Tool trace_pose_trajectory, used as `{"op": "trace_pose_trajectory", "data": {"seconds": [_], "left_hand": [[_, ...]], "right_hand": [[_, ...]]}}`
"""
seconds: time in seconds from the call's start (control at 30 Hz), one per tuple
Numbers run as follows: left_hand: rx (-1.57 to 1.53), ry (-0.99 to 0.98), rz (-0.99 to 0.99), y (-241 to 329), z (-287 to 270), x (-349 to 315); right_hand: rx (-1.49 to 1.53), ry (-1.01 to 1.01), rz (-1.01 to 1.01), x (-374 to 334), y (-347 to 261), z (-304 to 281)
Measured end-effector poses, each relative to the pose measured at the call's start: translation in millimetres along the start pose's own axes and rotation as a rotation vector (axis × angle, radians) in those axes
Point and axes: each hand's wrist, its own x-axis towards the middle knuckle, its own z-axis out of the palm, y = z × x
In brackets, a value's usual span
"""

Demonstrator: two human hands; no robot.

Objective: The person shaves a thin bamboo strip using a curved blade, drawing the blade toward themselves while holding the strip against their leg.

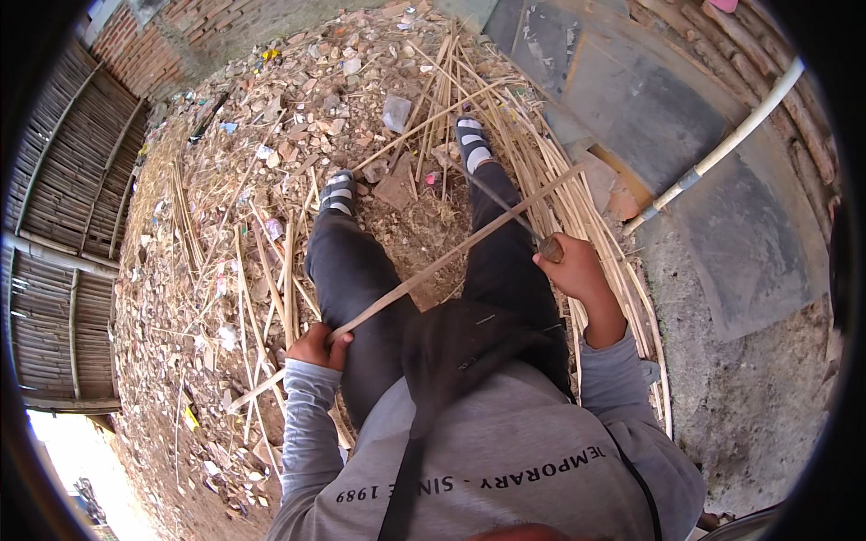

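Note:
A long bamboo strip [433, 275] lies slantwise across my lap, from low at the left up to the right. Closed around its lower part is my left hand [316, 347], beside my left thigh; the strip's end sticks out past it. My right hand [575, 266], next to my right knee, grips a knife by its round wooden handle [551, 250]. The knife's narrow dark blade [496, 197] points forward and left and crosses the strip near its far end. Whether blade and strip touch, I cannot tell.
Many pale bamboo strips [546, 171] lie in a bundle along my right side, with more strips [289, 279] at my left. Rubble and litter [271, 135] cover the ground. Dark sheets [654, 108] and a pale pole [722, 149] are at the right, a bamboo wall [68, 162] at the left.

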Motion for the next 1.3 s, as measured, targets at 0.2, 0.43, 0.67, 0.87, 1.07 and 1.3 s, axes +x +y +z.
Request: {"op": "trace_pose_trajectory", "data": {"seconds": [0.2, 0.43, 0.67, 0.87, 1.07, 1.3], "left_hand": [[0.0, 0.019, 0.029, -0.7, 2.2, 1.9], [0.011, 0.003, 0.034, 0.1, -3.5, 2.1], [-0.009, 0.023, 0.03, -4.2, 3.5, 0.7], [0.013, -0.018, 0.016, 1.4, -1.9, 3.3], [0.031, -0.018, 0.037, 1.3, -5.1, 4.6], [0.024, -0.004, 0.015, -2.0, -0.1, 2.3]], "right_hand": [[0.016, -0.009, 0.093, -4.4, 1.6, -2.4], [0.036, -0.125, -0.034, -16.1, -16.3, 21.8], [0.022, 0.035, 0.041, -3.2, -0.8, 3.5], [0.04, 0.055, 0.116, -6.5, 25.1, 2.9], [0.067, -0.084, 0.034, -18.3, 3.2, 20.3], [0.09, -0.094, -0.025, -11.9, -10.9, 17.1]]}}
